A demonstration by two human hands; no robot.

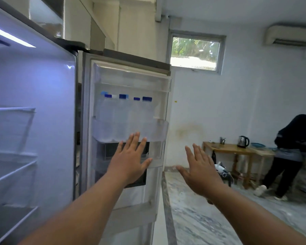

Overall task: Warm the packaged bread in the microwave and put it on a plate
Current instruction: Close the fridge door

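Note:
I face an open fridge, lit inside, with bare shelves on the left. Its door stands swung open in the middle of the view. My left hand is spread flat, fingers apart, in front of the door's lower bin, holding nothing. My right hand is also spread with fingers apart, raised beside the door's outer edge, holding nothing. No packaged bread, microwave or plate shows in this view.
Several blue-capped water bottles stand in the door rack. A wooden table with a kettle is at the far right, where another person stands. Marble floor lies to the right of the door.

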